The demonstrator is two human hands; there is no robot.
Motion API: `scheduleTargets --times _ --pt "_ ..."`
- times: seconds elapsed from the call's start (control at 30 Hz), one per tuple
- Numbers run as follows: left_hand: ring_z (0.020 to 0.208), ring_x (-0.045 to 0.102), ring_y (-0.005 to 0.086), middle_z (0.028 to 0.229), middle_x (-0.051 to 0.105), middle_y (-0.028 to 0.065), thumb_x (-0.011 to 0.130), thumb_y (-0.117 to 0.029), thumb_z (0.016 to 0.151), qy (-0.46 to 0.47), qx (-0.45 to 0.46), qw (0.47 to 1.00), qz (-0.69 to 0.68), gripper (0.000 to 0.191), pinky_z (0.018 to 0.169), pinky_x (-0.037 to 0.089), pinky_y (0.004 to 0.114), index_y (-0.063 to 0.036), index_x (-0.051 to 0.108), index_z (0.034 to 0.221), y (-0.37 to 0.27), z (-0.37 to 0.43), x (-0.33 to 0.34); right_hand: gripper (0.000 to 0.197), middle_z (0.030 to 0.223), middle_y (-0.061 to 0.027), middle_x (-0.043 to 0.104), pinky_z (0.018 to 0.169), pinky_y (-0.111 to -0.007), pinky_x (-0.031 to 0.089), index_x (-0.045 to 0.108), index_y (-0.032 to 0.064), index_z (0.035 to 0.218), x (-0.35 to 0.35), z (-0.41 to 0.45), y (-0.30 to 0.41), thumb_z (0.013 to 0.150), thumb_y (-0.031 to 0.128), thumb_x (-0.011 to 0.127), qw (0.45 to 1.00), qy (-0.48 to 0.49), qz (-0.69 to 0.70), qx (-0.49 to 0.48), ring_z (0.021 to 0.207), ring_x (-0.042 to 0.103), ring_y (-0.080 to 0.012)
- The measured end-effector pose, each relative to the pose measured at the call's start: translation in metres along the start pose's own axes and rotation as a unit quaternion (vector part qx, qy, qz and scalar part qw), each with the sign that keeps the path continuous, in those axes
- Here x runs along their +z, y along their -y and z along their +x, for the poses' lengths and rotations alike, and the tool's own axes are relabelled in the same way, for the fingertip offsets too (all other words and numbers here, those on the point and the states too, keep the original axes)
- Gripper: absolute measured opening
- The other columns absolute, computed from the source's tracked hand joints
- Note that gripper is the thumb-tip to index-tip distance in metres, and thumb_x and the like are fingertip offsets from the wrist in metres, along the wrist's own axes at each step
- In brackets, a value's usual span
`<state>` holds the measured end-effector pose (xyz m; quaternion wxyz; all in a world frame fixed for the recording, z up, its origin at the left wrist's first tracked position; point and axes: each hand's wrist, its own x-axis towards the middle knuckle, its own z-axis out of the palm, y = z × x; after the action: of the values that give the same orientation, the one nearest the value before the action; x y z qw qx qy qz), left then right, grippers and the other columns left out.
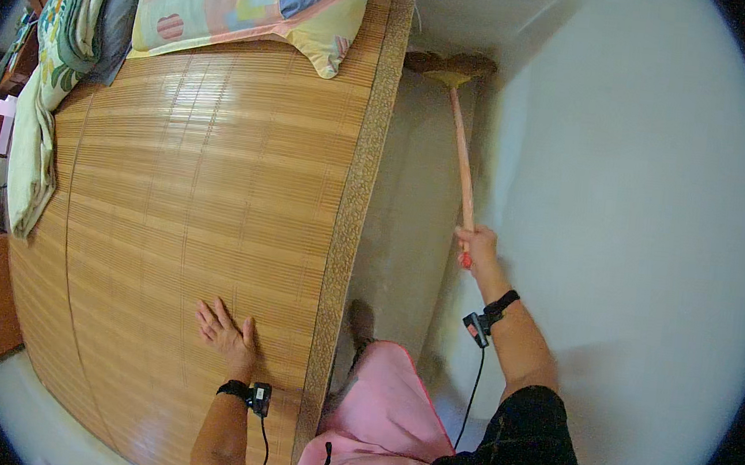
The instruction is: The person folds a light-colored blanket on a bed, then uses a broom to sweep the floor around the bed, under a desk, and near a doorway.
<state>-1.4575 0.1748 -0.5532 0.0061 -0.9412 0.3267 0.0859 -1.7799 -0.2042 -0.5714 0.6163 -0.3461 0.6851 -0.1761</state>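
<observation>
My right hand (479,247) is closed around the lower end of a long pinkish handle (462,154), near its red tip. The handle belongs to a broom, whose yellowish neck (449,78) leads to a dark brown head (470,64) at the far end of the narrow floor gap. That head rests low between the bed and the wall, and its lower edge is hard to make out. My left hand (225,338) lies flat with fingers spread on a bamboo sleeping mat (214,219), holding nothing.
The mat's patterned border (352,197) runs along the strip of floor (409,189). A white wall (626,221) stands close on my right. Across the bed's far end lie a patchwork pillow (226,4), a dark pillow (121,11) and a folded quilt (71,27). Cables hang from both wrist devices.
</observation>
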Motion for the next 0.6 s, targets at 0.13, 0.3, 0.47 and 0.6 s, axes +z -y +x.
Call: scheduleTargets --times 0.13,0.3,0.47,0.6 --pt "0.133 0.006 0.0379 0.146 0.007 0.0179 0.036 -0.053 0.087 -0.024 0.006 1.0 0.014 0.069 0.103 0.01 0.053 -0.0103 0.021 0.139 0.007 0.009 -0.004 0.023 0.064 -0.0046 0.047 0.032 -0.026 0.037 0.05 0.0034 0.102 0.013 0.051 0.028 0.081 0.008 0.059 0.999 0.01 0.01 -0.052 0.044 0.045 -0.0141" --pt "0.133 0.007 0.0385 0.146 0.007 0.0179 0.035 -0.051 0.088 0.002 0.016 0.999 0.039 0.067 0.103 0.01 0.053 -0.0099 0.022 0.139 0.017 0.004 -0.001 0.031 0.068 -0.005 0.047 0.038 -0.031 0.041 0.041 0.0075 0.117 0.03 0.076 0.006 0.089 0.02 0.043 0.976 -0.062 -0.186 -0.099 0.051 0.046 -0.0167" --pt "0.132 0.007 0.0406 0.146 0.006 0.019 0.038 -0.047 0.088 -0.001 -0.029 1.0 0.012 0.063 0.103 0.011 0.054 -0.0092 0.025 0.137 0.018 0.004 -0.007 0.02 0.057 -0.0022 0.044 0.039 -0.034 0.042 0.043 0.0055 0.101 0.009 -0.056 -0.091 0.089 0.019 0.037 0.927 0.179 -0.312 0.104 0.046 0.048 -0.0182" --pt "0.132 0.007 0.0417 0.145 0.008 0.0199 0.039 -0.044 0.088 -0.037 0.011 0.999 -0.016 0.061 0.103 0.011 0.054 -0.0086 0.027 0.136 0.016 0.011 -0.005 0.028 0.058 -0.0096 0.056 0.034 -0.041 0.037 0.055 0.0036 0.072 -0.118 -0.239 -0.223 0.088 0.026 0.048 0.844 0.199 -0.498 -0.021 0.037 0.048 -0.0253"
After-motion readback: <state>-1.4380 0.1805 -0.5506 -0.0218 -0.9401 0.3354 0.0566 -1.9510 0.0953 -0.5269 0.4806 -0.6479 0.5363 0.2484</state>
